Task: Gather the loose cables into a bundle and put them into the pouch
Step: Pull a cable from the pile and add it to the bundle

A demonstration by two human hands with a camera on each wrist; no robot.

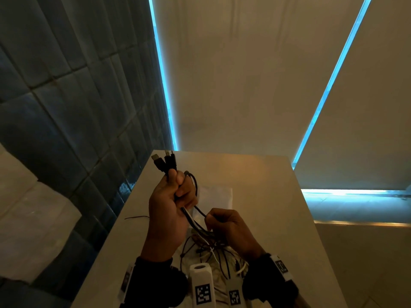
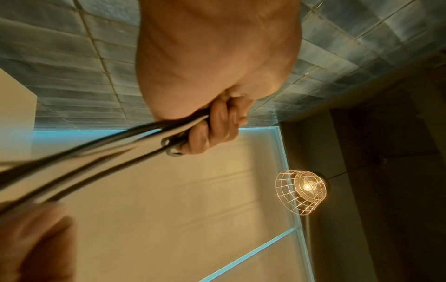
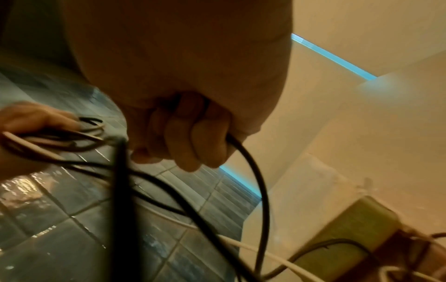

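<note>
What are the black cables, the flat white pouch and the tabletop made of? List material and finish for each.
Black cables: likely rubbery plastic sheath, matte; they bend in loose curves.
Flat white pouch: probably thin fabric or plastic; too dim to tell.
Pale tabletop: smooth, hard, faint sheen, possibly laminate.

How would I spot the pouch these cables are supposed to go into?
Start at the pale table beside the blue tiled wall. Just beyond the raised left hand and its cables, a flat whitish pouch lies on the tabletop. It is the only smooth rectangular thing there; all else is tangled wire.
</note>
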